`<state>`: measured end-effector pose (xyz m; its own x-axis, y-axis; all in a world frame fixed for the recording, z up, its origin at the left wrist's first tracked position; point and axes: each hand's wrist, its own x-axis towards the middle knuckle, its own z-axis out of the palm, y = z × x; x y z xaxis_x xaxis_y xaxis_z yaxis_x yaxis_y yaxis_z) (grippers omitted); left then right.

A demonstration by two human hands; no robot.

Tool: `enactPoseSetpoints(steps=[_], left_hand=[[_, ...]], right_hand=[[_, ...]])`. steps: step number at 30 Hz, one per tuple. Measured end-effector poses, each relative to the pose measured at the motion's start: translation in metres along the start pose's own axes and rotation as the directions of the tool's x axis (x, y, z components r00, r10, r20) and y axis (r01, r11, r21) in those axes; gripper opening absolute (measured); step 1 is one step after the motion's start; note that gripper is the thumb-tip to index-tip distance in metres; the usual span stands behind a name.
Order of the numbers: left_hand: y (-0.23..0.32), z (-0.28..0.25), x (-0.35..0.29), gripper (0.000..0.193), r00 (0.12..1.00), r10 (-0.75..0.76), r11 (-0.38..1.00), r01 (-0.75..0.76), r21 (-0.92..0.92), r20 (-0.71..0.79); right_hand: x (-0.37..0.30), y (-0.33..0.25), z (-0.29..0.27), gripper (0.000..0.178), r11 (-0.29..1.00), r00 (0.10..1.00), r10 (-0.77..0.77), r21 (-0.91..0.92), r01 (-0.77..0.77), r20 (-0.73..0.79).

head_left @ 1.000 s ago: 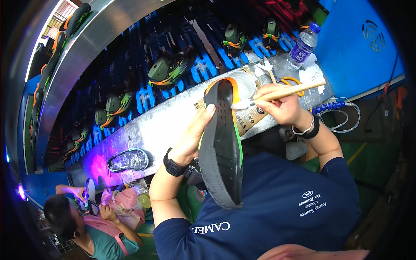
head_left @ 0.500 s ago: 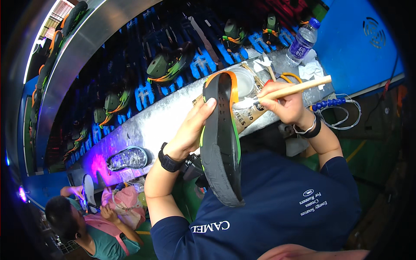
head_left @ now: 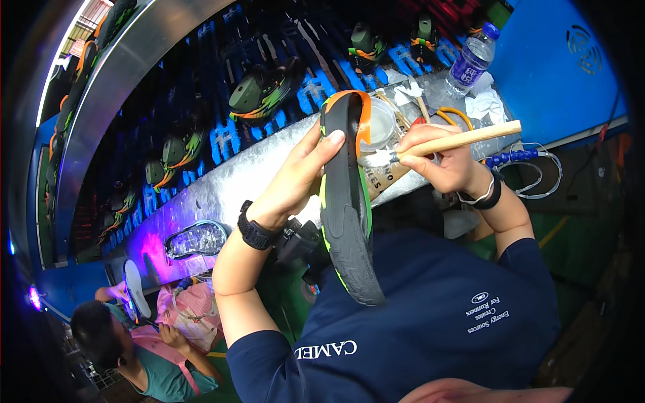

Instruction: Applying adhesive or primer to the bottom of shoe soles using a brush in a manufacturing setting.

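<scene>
Upright in front of me is a shoe sole [head_left: 347, 221], black with an orange rim at its far end and green edging. My left hand [head_left: 299, 176] grips it from the left, thumb across its upper part and fingers behind, mostly hidden. My right hand [head_left: 440, 158] is closed around the wooden handle of a paint brush [head_left: 480, 136]. Its whitish bristles meet the sole's right edge, just below the orange part; whether they press on it I cannot tell. Behind the sole stands a clear round tub [head_left: 394, 121] with whitish contents, partly covered.
A metal bench [head_left: 259, 161] carries printed cardboard [head_left: 384, 178], a water bottle [head_left: 472, 62], crumpled tissue [head_left: 488, 106] and another sole [head_left: 196, 242]. Beyond it, shoes [head_left: 265, 94] sit on a blue rack [head_left: 224, 141]. At lower left a co-worker [head_left: 101, 336] holds a sole [head_left: 136, 290].
My left hand has shifted the sole slightly right and turned it, so more of its green left edge shows. The brush handle has moved a little right; its bristles stay at the sole's edge.
</scene>
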<state>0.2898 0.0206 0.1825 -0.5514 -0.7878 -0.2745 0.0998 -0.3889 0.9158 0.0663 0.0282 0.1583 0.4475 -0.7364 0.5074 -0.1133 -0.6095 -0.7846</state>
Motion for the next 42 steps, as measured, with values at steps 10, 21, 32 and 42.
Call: enactPoseSetpoints(steps=[10, 21, 32, 42], left_hand=[[-0.011, -0.012, 0.011, 0.056, 1.000, -0.019, 0.999, 0.019, 0.027, 0.006], [0.023, -0.011, 0.009, 0.056, 0.994, 0.033, 0.995, -0.023, 0.093, -0.102], [0.194, -0.006, 0.010, 0.038, 0.425, 0.895, 0.436, -0.773, 0.460, -0.133], [0.253, -0.031, 0.140, 0.087, 0.517, 0.772, 0.454, -0.041, 0.890, -0.370]], right_hand=[[-0.007, -0.023, 0.001, 0.009, 0.993, 0.986, 0.000, 0.115, -0.019, 0.166], [-0.008, -0.030, -0.010, 0.010, 0.931, 0.996, 0.088, 0.357, -0.082, -0.001], [-0.079, 0.001, -0.052, 0.016, 0.792, 0.765, 0.372, 0.610, 0.034, -0.525], [-0.101, 0.011, -0.069, 0.016, 0.756, 0.727, 0.389, 0.647, 0.099, -0.566]])
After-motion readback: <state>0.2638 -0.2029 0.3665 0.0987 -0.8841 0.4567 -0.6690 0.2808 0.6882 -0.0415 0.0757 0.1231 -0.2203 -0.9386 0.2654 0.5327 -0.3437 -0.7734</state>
